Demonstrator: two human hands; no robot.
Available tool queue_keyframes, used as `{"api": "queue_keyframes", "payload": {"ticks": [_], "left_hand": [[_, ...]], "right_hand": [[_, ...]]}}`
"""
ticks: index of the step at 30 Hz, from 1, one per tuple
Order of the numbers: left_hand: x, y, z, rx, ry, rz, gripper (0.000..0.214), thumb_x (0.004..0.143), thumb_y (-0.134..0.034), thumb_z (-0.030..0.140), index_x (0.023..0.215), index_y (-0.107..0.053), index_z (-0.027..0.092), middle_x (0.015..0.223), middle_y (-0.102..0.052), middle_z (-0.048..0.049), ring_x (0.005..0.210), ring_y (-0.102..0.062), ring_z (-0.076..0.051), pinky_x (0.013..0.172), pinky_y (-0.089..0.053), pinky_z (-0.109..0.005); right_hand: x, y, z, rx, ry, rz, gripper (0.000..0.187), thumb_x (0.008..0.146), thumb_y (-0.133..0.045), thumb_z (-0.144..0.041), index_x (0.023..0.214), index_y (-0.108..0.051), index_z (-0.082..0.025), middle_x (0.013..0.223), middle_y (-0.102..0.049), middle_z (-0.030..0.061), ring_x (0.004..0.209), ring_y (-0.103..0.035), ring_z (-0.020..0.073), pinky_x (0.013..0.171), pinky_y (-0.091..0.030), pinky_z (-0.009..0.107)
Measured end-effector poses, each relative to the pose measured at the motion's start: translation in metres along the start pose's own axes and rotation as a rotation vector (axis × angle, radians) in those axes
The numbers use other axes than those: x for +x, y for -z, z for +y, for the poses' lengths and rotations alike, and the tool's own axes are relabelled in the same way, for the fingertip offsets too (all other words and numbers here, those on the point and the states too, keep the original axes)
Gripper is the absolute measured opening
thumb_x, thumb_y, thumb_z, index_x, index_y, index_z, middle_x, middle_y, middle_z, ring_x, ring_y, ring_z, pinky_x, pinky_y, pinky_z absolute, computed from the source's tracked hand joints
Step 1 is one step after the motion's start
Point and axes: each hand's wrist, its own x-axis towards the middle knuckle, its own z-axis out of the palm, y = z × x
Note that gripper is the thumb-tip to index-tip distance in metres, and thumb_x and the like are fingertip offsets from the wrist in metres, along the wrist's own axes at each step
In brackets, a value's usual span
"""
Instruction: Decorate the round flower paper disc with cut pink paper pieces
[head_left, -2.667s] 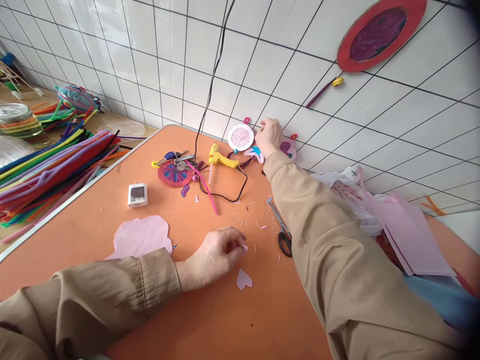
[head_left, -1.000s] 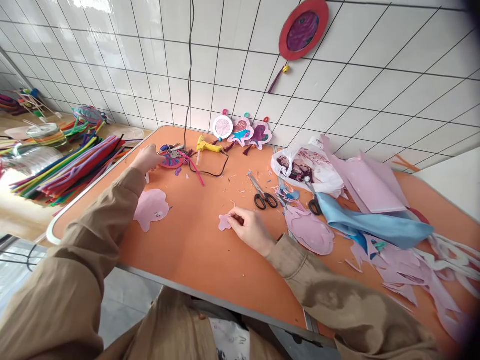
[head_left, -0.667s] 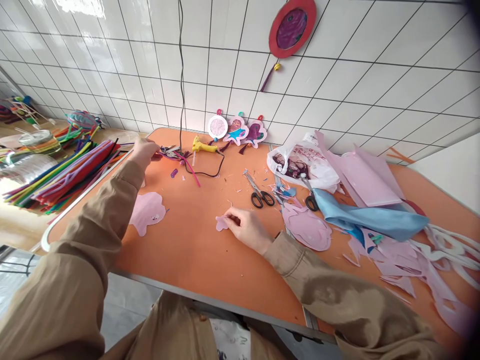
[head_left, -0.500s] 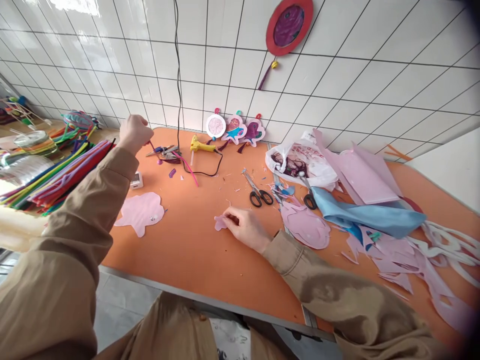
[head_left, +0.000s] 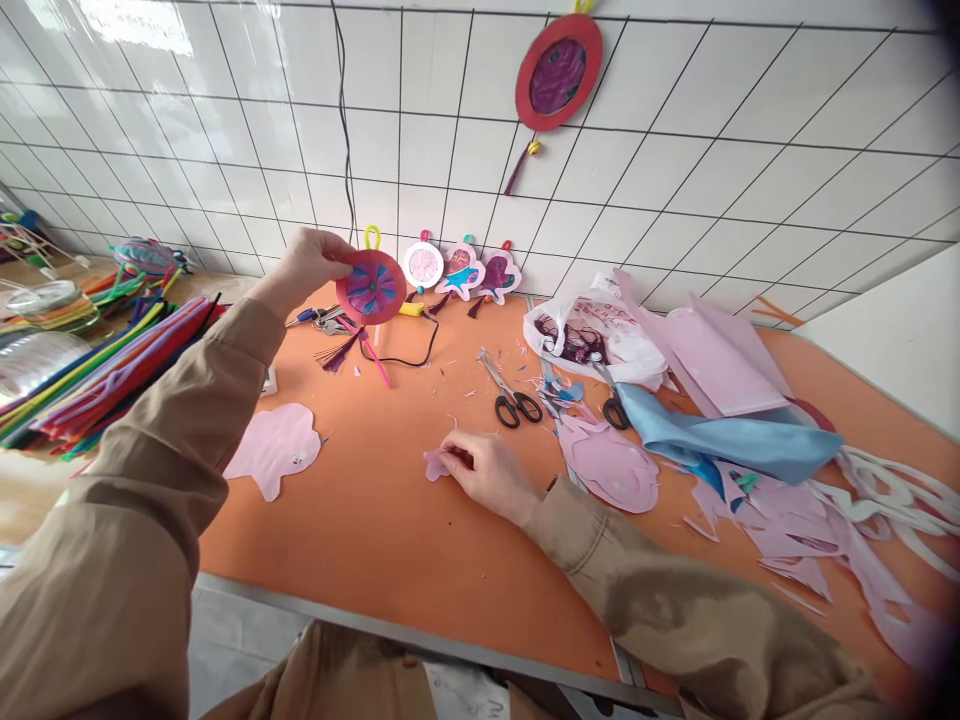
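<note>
My left hand (head_left: 319,258) is closed on the edge of a round red ornament (head_left: 349,296) with a blue and purple patterned centre. A yellow loop (head_left: 373,237) tops it, and a dark purple tassel (head_left: 339,353) hangs below. It is held up in front of the pliers (head_left: 330,320) and hides much of the yellow glue gun (head_left: 411,309). Over the table's middle, my right hand (head_left: 487,475) pinches a small pink piece (head_left: 435,465) between thumb and fingers. A larger pink fish-shaped cutout (head_left: 274,448) lies below my left forearm.
Black-handled scissors (head_left: 510,395) lie beyond my right hand. To the right are pink cutouts (head_left: 604,465), blue fabric (head_left: 727,430), scraps and a white plastic bag (head_left: 630,335). Colourful pipe cleaners (head_left: 112,375) lie at left. Small ornaments (head_left: 459,270) lean against the tiled wall.
My left hand has moved to the right, and the red ornament in it now faces me, where before only a sliver showed. My right hand keeps its pinch; the view has shifted slightly.
</note>
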Motion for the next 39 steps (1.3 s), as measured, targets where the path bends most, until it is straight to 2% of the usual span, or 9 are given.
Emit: {"api": "queue_keyframes", "payload": {"ticks": [3, 6, 8, 13, 17, 22, 30, 34, 39], "left_hand": [[0.022, -0.016, -0.003, 0.079, 0.077, 0.011, 0.010, 0.066, -0.072, 0.014, 0.075, -0.074, 0.018, 0.068, -0.068, -0.0036, 0.072, -0.064, -0.020, 0.078, -0.057, -0.037], [0.052, -0.034, -0.005, 0.236, 0.082, 0.052, 0.012, 0.071, -0.071, 0.018, 0.082, -0.075, 0.016, 0.078, -0.069, -0.0056, 0.080, -0.066, -0.022, 0.082, -0.057, -0.035], [0.075, -0.048, -0.006, 0.335, 0.060, 0.031, 0.014, 0.075, -0.070, 0.020, 0.087, -0.075, 0.015, 0.089, -0.071, -0.0082, 0.089, -0.067, -0.025, 0.084, -0.056, -0.035], [0.125, -0.081, -0.014, 0.416, 0.103, -0.002, 0.015, 0.076, -0.067, 0.016, 0.089, -0.075, 0.015, 0.099, -0.070, -0.0138, 0.107, -0.064, -0.034, 0.096, -0.051, -0.044], [0.150, -0.101, -0.026, 0.460, 0.157, -0.036, 0.019, 0.075, -0.067, 0.013, 0.092, -0.075, 0.010, 0.108, -0.068, -0.0167, 0.120, -0.059, -0.037, 0.104, -0.045, -0.047], [0.164, -0.115, -0.051, 0.449, 0.226, -0.046, 0.022, 0.078, -0.067, 0.014, 0.098, -0.075, 0.010, 0.114, -0.069, -0.0202, 0.121, -0.061, -0.039, 0.103, -0.046, -0.048], [0.165, -0.121, -0.088, 0.351, 0.312, 0.027, 0.022, 0.077, -0.074, 0.025, 0.096, -0.077, 0.015, 0.108, -0.072, -0.0208, 0.119, -0.063, -0.040, 0.099, -0.049, -0.046], [0.164, -0.123, -0.094, 0.297, 0.303, 0.089, 0.028, 0.081, -0.073, 0.035, 0.098, -0.077, 0.013, 0.107, -0.074, -0.0201, 0.118, -0.064, -0.039, 0.097, -0.050, -0.045], [0.165, -0.124, -0.091, 0.203, 0.274, 0.199, 0.044, 0.090, -0.063, 0.043, 0.115, -0.073, 0.008, 0.117, -0.072, -0.0176, 0.126, -0.060, -0.031, 0.100, -0.046, -0.041]], "right_hand": [[0.001, 0.001, -0.002, -0.014, 0.000, -0.010, 0.022, 0.094, -0.056, -0.019, 0.072, -0.053, -0.023, 0.079, -0.081, 0.0048, 0.085, -0.079, 0.0211, 0.067, -0.053, 0.028], [0.001, 0.001, -0.003, -0.063, 0.019, -0.005, 0.023, 0.094, -0.057, -0.019, 0.072, -0.052, -0.023, 0.078, -0.081, 0.0029, 0.081, -0.077, 0.0194, 0.065, -0.050, 0.026], [0.001, 0.001, -0.003, -0.097, 0.030, -0.005, 0.023, 0.094, -0.056, -0.017, 0.072, -0.052, -0.023, 0.079, -0.081, 0.0024, 0.077, -0.076, 0.0179, 0.062, -0.047, 0.025], [-0.002, 0.001, -0.001, -0.155, 0.067, 0.006, 0.022, 0.094, -0.055, -0.017, 0.072, -0.053, -0.022, 0.077, -0.079, 0.0033, 0.070, -0.072, 0.0161, 0.059, -0.044, 0.025], [-0.005, 0.001, 0.001, -0.117, 0.076, -0.030, 0.023, 0.096, -0.051, -0.014, 0.074, -0.050, -0.023, 0.074, -0.077, 0.0018, 0.078, -0.074, 0.0158, 0.059, -0.044, 0.023], [-0.006, 0.000, 0.002, -0.117, 0.078, -0.027, 0.023, 0.097, -0.051, -0.014, 0.075, -0.050, -0.023, 0.077, -0.078, 0.0008, 0.070, -0.071, 0.0147, 0.059, -0.043, 0.024], [-0.007, -0.001, 0.000, -0.117, 0.115, 0.010, 0.024, 0.097, -0.053, -0.015, 0.074, -0.049, -0.023, 0.074, -0.079, -0.0032, 0.057, -0.059, 0.0132, 0.056, -0.038, 0.026], [-0.007, -0.001, 0.001, -0.126, 0.111, 0.005, 0.025, 0.097, -0.054, -0.017, 0.073, -0.049, -0.023, 0.074, -0.078, -0.0029, 0.056, -0.058, 0.0130, 0.057, -0.038, 0.026], [-0.005, -0.001, 0.001, -0.130, 0.135, 0.019, 0.025, 0.096, -0.054, -0.016, 0.073, -0.050, -0.023, 0.073, -0.078, -0.0028, 0.055, -0.058, 0.0134, 0.056, -0.038, 0.026]]}}
